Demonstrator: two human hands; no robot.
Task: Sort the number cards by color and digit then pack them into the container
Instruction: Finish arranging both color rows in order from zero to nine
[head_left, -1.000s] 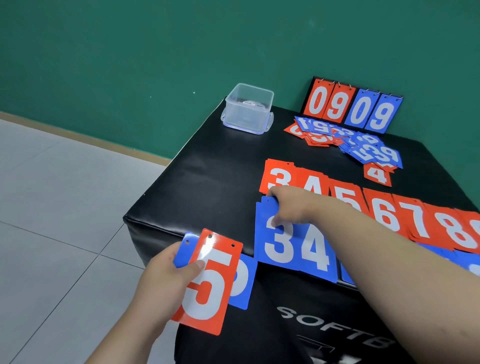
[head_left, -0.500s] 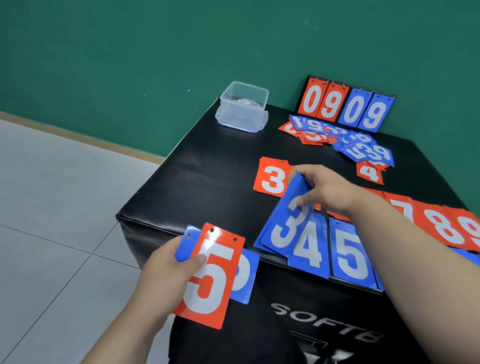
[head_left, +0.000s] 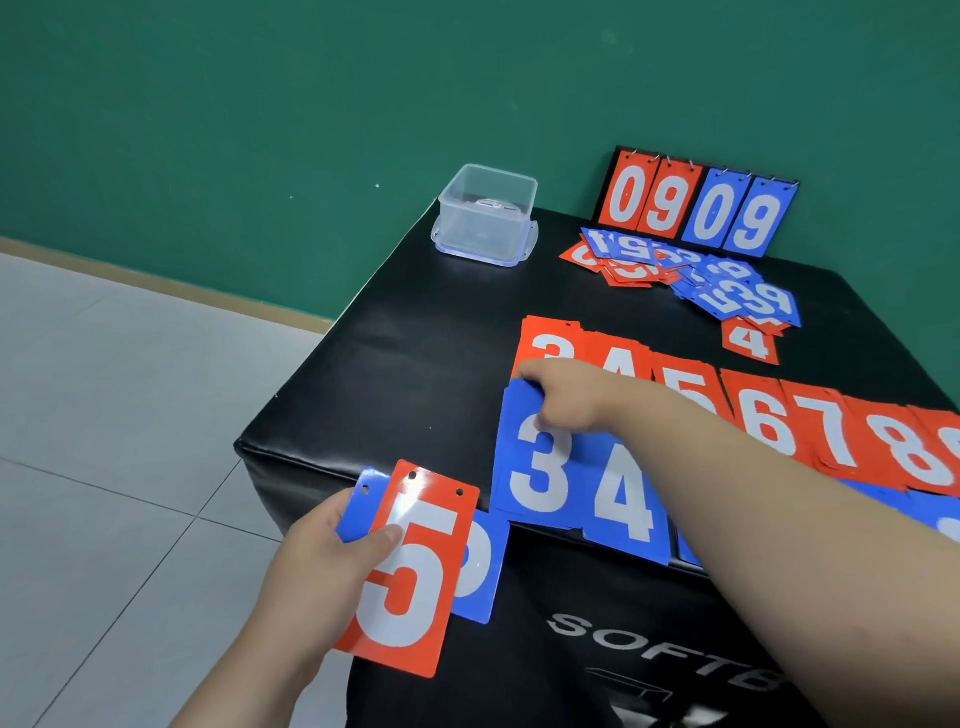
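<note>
While sorting runs: right hand (head_left: 569, 397) pinches blue 3 card (head_left: 540, 480); left hand (head_left: 306, 569) grips red 5 card (head_left: 410, 577) — next likely needs placing on red row (head_left: 831, 431).

One clear container (head_left: 485, 215), upper centre; four standing digit panels (head_left: 709, 213), upper right; two held cards (head_left: 410, 571), lower left; six readable red row digits (head_left: 769, 421), right.

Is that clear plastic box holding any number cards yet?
Empty of cards: the clear plastic box shows no red or blue through its walls.

Glossy plastic red 5 card (head_left: 402, 571)
</note>
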